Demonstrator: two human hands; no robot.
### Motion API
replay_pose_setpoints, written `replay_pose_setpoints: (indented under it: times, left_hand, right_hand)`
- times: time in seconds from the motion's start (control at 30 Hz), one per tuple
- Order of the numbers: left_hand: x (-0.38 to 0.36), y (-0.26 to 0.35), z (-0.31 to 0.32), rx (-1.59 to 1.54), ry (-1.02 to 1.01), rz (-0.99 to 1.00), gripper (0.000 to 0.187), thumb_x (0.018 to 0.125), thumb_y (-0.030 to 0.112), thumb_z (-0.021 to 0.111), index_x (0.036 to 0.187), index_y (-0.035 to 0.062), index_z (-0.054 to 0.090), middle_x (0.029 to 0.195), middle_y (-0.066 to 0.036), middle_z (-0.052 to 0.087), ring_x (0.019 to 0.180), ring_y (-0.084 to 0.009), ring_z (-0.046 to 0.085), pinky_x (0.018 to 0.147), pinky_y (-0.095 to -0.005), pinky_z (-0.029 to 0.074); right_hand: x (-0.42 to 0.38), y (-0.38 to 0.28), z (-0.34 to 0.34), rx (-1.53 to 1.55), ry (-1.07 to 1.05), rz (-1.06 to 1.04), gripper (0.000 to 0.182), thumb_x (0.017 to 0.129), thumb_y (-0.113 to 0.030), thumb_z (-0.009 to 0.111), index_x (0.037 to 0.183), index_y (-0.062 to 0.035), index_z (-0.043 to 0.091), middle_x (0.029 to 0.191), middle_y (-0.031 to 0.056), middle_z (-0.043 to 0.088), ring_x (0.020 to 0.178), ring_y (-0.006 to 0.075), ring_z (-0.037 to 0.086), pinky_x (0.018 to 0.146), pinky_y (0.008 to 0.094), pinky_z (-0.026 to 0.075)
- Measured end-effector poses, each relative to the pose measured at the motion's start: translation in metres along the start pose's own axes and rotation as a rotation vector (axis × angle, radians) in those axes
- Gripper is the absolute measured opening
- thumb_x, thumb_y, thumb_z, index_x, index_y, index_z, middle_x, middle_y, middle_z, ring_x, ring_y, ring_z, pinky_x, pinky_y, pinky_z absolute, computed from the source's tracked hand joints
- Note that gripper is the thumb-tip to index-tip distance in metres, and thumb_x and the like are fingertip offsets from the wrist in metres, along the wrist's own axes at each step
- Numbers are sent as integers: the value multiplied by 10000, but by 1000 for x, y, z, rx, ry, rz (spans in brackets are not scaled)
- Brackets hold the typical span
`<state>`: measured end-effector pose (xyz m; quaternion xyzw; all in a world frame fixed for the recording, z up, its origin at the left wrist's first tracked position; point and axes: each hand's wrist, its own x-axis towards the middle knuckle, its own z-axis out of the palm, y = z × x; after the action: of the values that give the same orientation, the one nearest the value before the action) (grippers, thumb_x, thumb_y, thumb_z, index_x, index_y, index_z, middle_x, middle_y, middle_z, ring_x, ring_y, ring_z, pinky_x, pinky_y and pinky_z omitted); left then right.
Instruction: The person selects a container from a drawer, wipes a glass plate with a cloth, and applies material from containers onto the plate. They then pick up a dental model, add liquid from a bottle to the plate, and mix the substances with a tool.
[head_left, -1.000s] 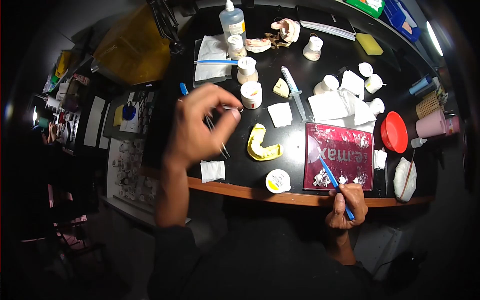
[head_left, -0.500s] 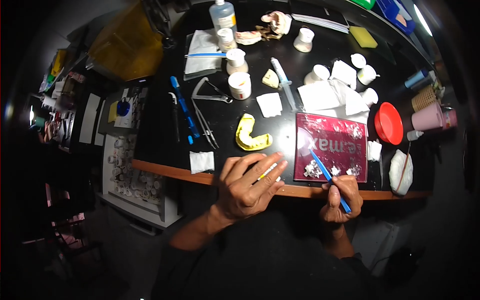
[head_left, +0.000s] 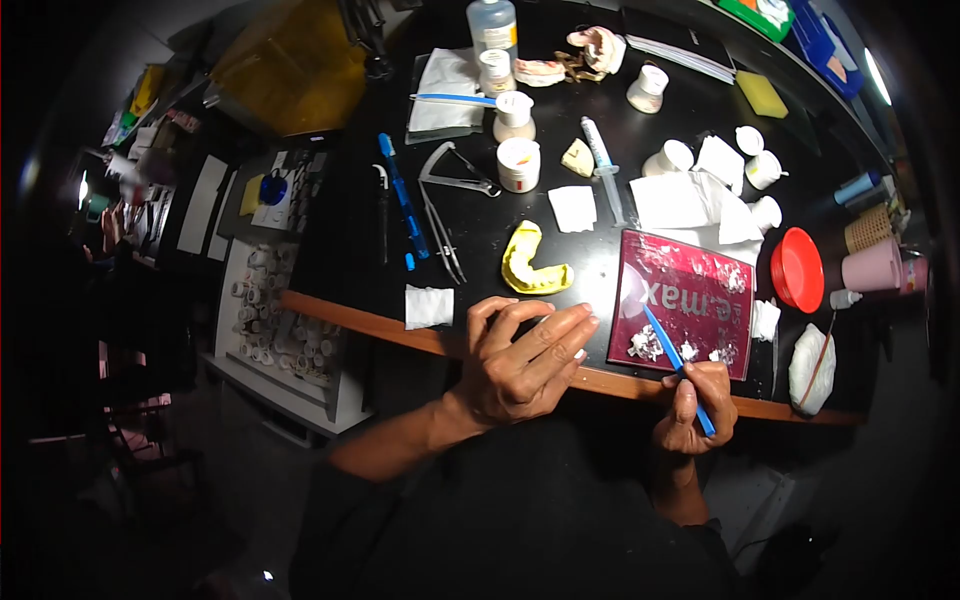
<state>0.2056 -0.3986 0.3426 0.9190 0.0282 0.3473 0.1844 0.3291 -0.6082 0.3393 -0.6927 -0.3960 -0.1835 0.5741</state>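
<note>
My right hand [head_left: 697, 405] pinches a slim blue pointed tool [head_left: 686, 368]; its tip rests on or just above a dark red mixing slab [head_left: 683, 275]. The slab bears "e.max" lettering, a pale wet-looking patch [head_left: 638, 292] and crumbly white material [head_left: 645, 345]. My left hand [head_left: 525, 360] is at the table's front edge, back upward, with curled fingers. A small white bit shows by its fingertips; most of whatever it holds is hidden. A yellow horseshoe-shaped dental model [head_left: 530, 262] lies just beyond this hand.
Left are tweezers [head_left: 437, 238], a caliper [head_left: 450, 175], a blue pen [head_left: 402, 195] and folded tissue [head_left: 428, 307]. Behind stand jars [head_left: 518, 165], a bottle [head_left: 492, 30], a syringe [head_left: 602, 170] and pink dental casts [head_left: 597, 48]. A red bowl [head_left: 797, 268] stands right.
The camera view has shifted, moving the table contents rightward in the picture. A yellow-white piece seen between my left fingers is now mostly covered. My right hand still holds the blue tool over the slab.
</note>
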Motion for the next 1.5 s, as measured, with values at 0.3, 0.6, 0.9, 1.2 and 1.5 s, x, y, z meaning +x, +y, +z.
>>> replay_pose_setpoints:
  times: [0.3,0.6,0.9,1.2,1.5]
  left_hand:
    - [-6,-1,1,-74,-16,5,448,807,119,859,1246,63,786,1358,-60,746,1026,-210,653,898,-341,474]
    - [12,-72,-89,330,353,-145,441,881,-26,778,1312,-57,693,1335,-230,702,1202,-368,694,1003,-435,573]
    - [-22,-159,-95,382,274,-401,390,831,8,832,1216,37,773,1226,-142,741,1121,-334,727,972,-426,576]
    - [8,-137,-88,358,303,-292,460,811,113,881,1239,5,752,1228,-177,731,1124,-335,717,981,-428,562]
    - [108,-104,-11,164,-33,-332,582,807,329,916,1230,-28,739,1105,-189,769,943,-285,741,823,-400,598]
  right_hand:
    - [-8,1,0,-12,39,19,188,910,26,563,1022,64,710,668,100,653,656,195,587,665,333,471]
    - [-9,3,-7,20,24,10,193,919,24,561,1040,78,702,698,112,642,672,190,582,657,317,465]
    - [-10,4,-11,29,-3,18,206,918,48,548,1043,82,709,735,120,645,701,184,597,657,299,489]
    - [-11,4,-12,40,29,40,194,866,67,602,1019,55,721,693,79,698,668,198,613,659,330,490]
    - [-11,5,-11,45,45,17,189,859,68,605,1003,55,727,698,78,701,675,205,616,671,338,502]
